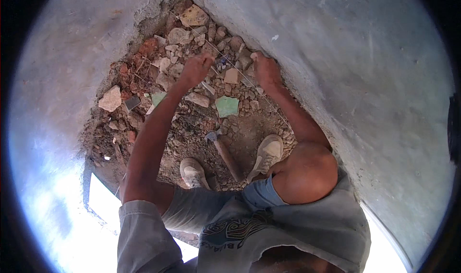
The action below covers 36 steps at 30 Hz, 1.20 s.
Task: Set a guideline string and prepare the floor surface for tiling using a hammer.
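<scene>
- A heap of broken stones (247,99) is held in a corner between a left wall (72,61) and a right wall (365,80).
- The left grip (194,70) is held low over the middle of the heap, with its fingers curled in. Whether anything is held in it cannot be told.
- The right grip (268,72) is held close beside the right wall, with its fingers bent. Whether the small pale bit at its fingertips is a stone cannot be told.
- A thin string (222,55) is stretched on a slant over the stones. It is seen between the two grips, near both.
- A tan block (232,76) is set among the stones, below the string and between the grips.
- A flat green piece (227,106) is laid nearer the body, below both grips.
- A hammer (225,156) with a wooden handle is left on the ground between the left shoe (193,171) and the right shoe (269,153), well apart from both grips.
</scene>
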{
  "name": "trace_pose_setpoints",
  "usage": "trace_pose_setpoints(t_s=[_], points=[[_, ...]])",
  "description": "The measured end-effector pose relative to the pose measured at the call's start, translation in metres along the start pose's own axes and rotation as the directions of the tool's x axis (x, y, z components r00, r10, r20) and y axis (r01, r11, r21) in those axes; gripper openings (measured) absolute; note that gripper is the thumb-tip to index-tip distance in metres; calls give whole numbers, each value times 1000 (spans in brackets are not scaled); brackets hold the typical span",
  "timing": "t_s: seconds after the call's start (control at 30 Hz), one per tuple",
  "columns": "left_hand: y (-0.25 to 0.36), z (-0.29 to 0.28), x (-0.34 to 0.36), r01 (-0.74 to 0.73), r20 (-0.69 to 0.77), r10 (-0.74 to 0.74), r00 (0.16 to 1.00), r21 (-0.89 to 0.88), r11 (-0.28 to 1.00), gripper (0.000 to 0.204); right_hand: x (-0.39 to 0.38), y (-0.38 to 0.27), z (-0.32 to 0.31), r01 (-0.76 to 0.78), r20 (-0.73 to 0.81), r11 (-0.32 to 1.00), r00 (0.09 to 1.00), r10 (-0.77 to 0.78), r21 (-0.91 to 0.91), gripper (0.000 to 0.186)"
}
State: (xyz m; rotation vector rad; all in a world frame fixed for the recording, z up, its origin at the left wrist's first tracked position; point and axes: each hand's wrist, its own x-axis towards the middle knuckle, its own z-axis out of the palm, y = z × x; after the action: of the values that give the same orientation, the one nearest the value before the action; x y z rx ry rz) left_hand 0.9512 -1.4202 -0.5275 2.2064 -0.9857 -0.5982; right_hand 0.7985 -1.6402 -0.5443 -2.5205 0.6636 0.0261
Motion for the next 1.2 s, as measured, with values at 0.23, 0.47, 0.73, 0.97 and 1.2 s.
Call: trace_pose_setpoints(t_s=[0.23, 0.47, 0.73, 0.97, 1.2], points=[[-30, 25, 6, 119, 85, -116, 990, -32, 992, 28, -23, 15, -10, -551, 517, 284, 834, 192, 784, 42], [-46, 46, 0, -24, 49, 25, 998, -22, 999, 33, -154, 68, -70, -676, 699, -182, 697, 159, 714, 50], [-50, 63, -1, -76, 73, 72, 995, 54, 996, 30, -314, 130, 0, -580, 528, 738, 770, 360, 344, 45], [3, 74, -20, 189, -171, -213, 962, -146, 971, 22, -367, 134, 22, -625, 587, 735, 708, 393, 262, 48], [142, 138, -54, 15, -406, -177, 896, -371, 929, 35, -372, 136, 7, -626, 610, 748, 686, 396, 218, 50]])
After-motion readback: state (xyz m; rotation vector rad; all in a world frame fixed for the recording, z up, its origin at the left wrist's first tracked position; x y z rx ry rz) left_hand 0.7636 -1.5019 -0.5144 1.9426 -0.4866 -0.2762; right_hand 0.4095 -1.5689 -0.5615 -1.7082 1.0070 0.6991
